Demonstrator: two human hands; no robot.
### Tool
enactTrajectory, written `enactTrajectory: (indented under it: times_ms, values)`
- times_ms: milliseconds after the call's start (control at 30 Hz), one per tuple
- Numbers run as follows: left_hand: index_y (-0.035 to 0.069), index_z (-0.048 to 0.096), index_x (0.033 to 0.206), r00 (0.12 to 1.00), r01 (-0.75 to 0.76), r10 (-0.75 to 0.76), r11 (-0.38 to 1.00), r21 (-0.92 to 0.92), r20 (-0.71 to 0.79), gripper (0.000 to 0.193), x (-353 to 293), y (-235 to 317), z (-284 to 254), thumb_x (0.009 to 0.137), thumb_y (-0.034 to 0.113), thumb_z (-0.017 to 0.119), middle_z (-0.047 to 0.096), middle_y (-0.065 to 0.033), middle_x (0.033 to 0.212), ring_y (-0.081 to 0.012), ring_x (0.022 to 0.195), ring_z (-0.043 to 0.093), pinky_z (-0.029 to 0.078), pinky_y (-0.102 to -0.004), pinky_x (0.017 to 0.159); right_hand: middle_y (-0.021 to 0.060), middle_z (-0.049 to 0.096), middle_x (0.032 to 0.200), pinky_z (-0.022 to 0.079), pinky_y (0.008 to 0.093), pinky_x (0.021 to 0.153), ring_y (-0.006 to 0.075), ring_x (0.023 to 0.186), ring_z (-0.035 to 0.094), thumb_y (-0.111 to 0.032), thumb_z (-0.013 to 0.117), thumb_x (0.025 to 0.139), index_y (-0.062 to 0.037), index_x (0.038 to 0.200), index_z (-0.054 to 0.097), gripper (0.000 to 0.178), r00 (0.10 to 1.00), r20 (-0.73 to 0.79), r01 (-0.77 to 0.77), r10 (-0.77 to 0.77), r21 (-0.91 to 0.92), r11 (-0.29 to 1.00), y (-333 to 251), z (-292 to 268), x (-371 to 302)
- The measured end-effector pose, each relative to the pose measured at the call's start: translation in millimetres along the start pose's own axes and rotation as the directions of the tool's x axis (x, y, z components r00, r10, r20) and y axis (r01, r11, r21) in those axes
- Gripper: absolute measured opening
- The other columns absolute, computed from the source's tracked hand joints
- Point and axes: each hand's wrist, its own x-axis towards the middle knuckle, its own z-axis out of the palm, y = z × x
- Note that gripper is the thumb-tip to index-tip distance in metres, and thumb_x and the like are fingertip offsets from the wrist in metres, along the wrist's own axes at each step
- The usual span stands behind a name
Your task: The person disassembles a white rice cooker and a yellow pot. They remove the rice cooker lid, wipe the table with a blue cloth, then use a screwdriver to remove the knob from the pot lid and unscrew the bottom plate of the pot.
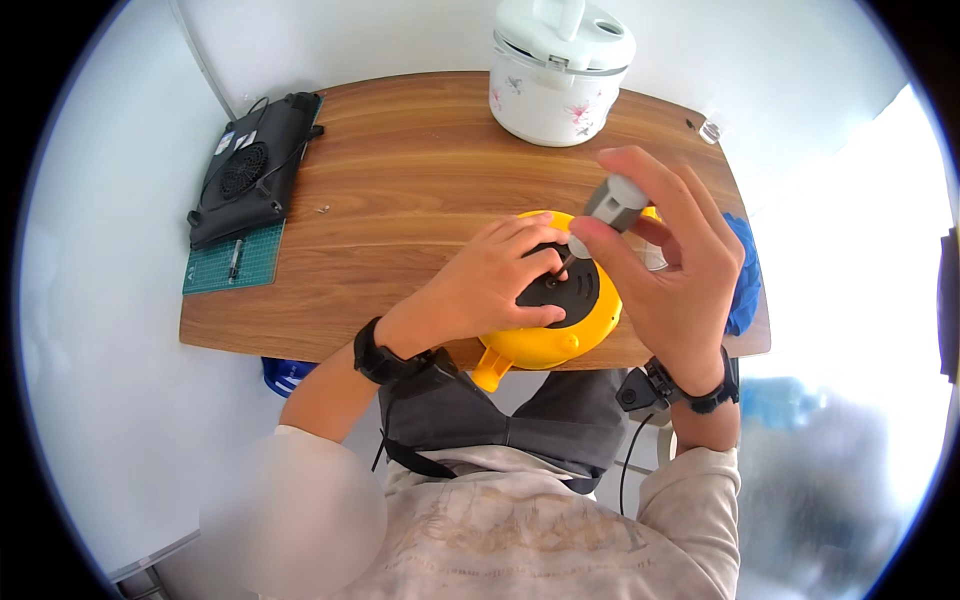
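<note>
A round yellow appliance (535,346) with a black vented plate (580,302) facing up lies at the table's front edge, its stubby yellow arm sticking out over the edge. My left hand (487,278) holds it from the left, thumb and curled fingers bearing on the plate and rim. Above its right side, my right hand (680,262) grips the grey handle of a screwdriver (614,203) between thumb and fingers. The tilted shaft runs down to a dark hole in the plate, close to my left fingertips. Whether the tip sits in a screw is too small to tell.
A white flowered rice cooker (553,98) stands at the back. Far left, a black fan-cooled stand (250,172) with a cable overlaps a green cutting mat (213,270). Blue cloth (742,275) lies at the right edge; a small clear cup (710,130) is at the back right corner.
</note>
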Motion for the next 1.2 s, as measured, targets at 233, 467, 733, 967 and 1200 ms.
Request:
enactTrajectory:
  times_ms: [233,467,733,967,1200]
  values:
    - [0.008,0.063,0.1,0.999,0.036,-0.036,0.999,-0.031,0.018,0.037,0.0,0.3,-1.0,0.084,0.04,0.076,0.055,-0.0116,0.135,-0.0335,0.138,0.043,0.036,-0.0466,0.112,0.0104,0.067,0.116,0.058,0.0312,0.092,0.0161,0.102,0.067,0.009,0.073,0.084,0.0018,0.125,0.065,0.043,0.978,0.196,-0.135,0.078,0.3,0.944,1.9,-7.7,2.2]
    - [0.008,0.062,0.102,0.999,0.02,-0.02,1.0,0.003,0.048,0.038,3.3,0.6,1.8,0.085,0.039,0.075,0.055,-0.0132,0.13,-0.0343,0.137,0.043,0.035,-0.046,0.112,0.01,0.069,0.109,0.057,0.031,0.083,0.0216,0.092,0.068,-0.003,0.078,0.08,-0.0074,0.118,0.07,0.039,1.0,0.014,-0.01,0.008,0.134,0.991,5.1,0.5,12.1]
    - [0.008,0.061,0.106,0.998,0.039,-0.039,0.999,0.002,0.043,0.039,1.2,2.4,-1.1,0.083,0.036,0.077,0.057,-0.0133,0.115,-0.0351,0.117,0.051,0.039,-0.0472,0.103,0.0027,0.064,0.094,0.051,0.0274,0.068,0.017,0.078,0.062,-0.015,0.088,0.069,-0.0132,0.109,0.078,0.041,0.997,-0.074,0.029,-0.032,-0.037,0.999,-7.0,3.6,7.5]
    - [0.006,0.054,0.122,0.998,0.061,-0.061,0.998,-0.001,0.013,0.055,3.2,5.0,-1.3,0.084,0.037,0.078,0.056,-0.0174,0.131,-0.0377,0.13,0.047,0.036,-0.0471,0.111,0.0074,0.069,0.105,0.06,0.0291,0.08,0.0211,0.089,0.071,-0.006,0.083,0.079,-0.01,0.123,0.067,0.047,0.988,-0.118,-0.102,0.103,0.012,0.995,-13.4,-10.8,-2.4]
    - [0.006,0.057,0.115,0.995,0.085,-0.086,0.996,0.01,0.043,0.051,3.2,3.2,-1.6,0.084,0.042,0.077,0.052,-0.0192,0.14,-0.0372,0.137,0.043,0.034,-0.0463,0.113,0.0132,0.069,0.091,0.054,0.0373,0.068,0.0316,0.08,0.069,-0.008,0.076,0.081,-0.0069,0.11,0.057,0.035,0.999,-0.041,0.036,-0.031,0.122,0.992,-3.5,-15.7,-1.3]
